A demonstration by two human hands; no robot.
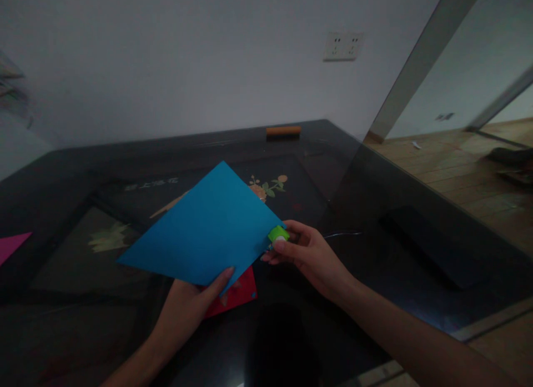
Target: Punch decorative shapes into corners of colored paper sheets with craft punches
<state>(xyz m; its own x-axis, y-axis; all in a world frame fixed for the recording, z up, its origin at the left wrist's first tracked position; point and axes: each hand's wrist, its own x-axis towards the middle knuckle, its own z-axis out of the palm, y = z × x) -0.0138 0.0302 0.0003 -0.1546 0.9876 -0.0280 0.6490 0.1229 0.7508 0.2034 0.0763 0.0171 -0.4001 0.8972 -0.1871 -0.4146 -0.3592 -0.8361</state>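
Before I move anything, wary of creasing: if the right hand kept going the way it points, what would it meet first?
Probably the blue paper sheet: the right hand presses a small green punch at its edge.

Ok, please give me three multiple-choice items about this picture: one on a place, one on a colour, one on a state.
1. Where is the red paper?
A. under the blue sheet
B. by the wall sockets
C. on the wooden floor

2. What colour is the small punch in the right hand?
A. orange
B. green
C. pink

3. How is the blue sheet now?
A. lying flat on the table
B. crumpled
C. held up by the left hand

Answers: 1 A, it peeks out below the sheet's lower edge. 2 B, it is bright green at the sheet's corner. 3 C, the thumb pinches its lower edge above the dark table.
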